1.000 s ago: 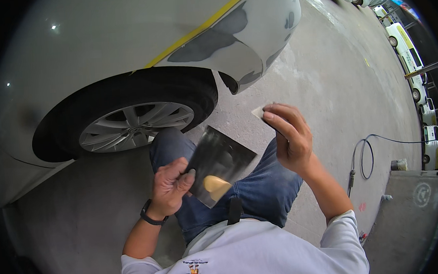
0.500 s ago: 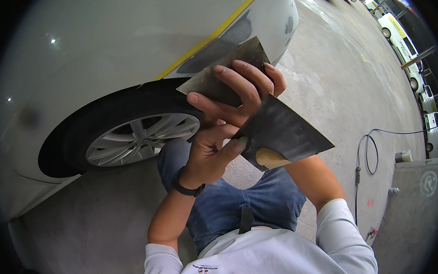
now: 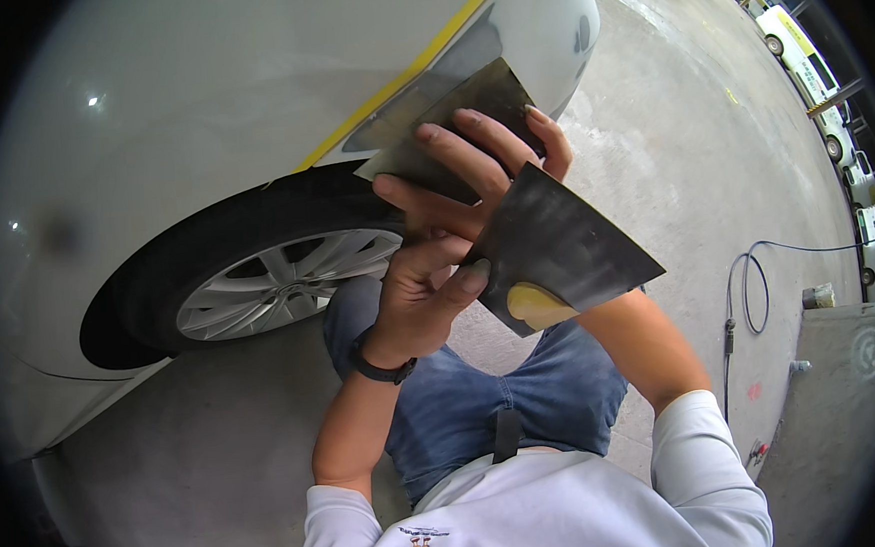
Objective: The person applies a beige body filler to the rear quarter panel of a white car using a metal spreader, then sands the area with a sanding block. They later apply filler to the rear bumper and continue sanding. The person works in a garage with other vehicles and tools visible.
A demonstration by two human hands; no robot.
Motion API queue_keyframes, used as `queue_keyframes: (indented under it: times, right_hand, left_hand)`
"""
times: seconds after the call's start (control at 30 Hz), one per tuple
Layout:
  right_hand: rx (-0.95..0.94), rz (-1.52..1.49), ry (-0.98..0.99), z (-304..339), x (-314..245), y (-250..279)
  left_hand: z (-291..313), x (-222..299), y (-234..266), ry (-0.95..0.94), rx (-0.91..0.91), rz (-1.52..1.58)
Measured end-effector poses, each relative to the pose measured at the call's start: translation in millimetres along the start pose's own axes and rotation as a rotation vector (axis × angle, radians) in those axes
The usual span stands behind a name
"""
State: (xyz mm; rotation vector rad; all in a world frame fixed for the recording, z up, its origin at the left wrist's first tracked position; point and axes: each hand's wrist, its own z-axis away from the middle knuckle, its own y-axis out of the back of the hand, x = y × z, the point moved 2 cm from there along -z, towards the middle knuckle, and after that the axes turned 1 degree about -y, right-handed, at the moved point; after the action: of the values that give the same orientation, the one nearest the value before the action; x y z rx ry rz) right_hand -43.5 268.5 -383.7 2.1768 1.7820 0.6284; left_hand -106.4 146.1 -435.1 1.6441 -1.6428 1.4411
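Note:
My left hand (image 3: 421,293), with a dark watch on its wrist, pinches the corner of a dark flat putty spreader (image 3: 560,231) between thumb and fingers. A lump of yellowish putty (image 3: 538,305) sits near that spreader's lower edge. My right hand (image 3: 471,166) reaches up behind it, its palm partly hidden. Its fingers lie spread across a second, greyish spreader (image 3: 491,88), gripping it in front of the car's bumper corner. On the white car body, yellow masking tape (image 3: 396,83) runs above a dull grey patch (image 3: 479,45), which the second spreader partly covers.
Below the fender, the car wheel (image 3: 288,288) stands close to my left knee. A blue hose (image 3: 748,295) coils on the concrete floor (image 3: 671,159) to the right, near a small container (image 3: 818,297). White vehicles (image 3: 801,66) are parked at the far right.
The view has shifted slightly. The lower spreader is tilted a little differently, so more of the putty shows. Both hands keep their hold.

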Motion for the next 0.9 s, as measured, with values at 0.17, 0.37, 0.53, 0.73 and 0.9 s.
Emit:
queue_keyframes:
  times: [0.17,0.37,0.53,0.73,0.9]
  right_hand:
    - [0.214,0.055,0.006,-8,0,-2]
    - [0.236,-0.003,-0.021,-18,0,-14]
    - [0.193,-0.045,-0.016,-14,4,-18]
    - [0.095,0.069,-0.019,-2,14,-8]
    - [0.172,-0.016,-0.044,-3,5,-4]
  left_hand:
    - [3,6,-4,-0.139,-0.022,-0.117]
    - [-6,12,7,-0.146,-0.013,-0.143]
    - [-9,8,12,-0.087,0.010,-0.107]
    - [-6,-6,2,0.025,0.030,0.039]
    - [-1,3,0,-0.032,0.016,-0.068]
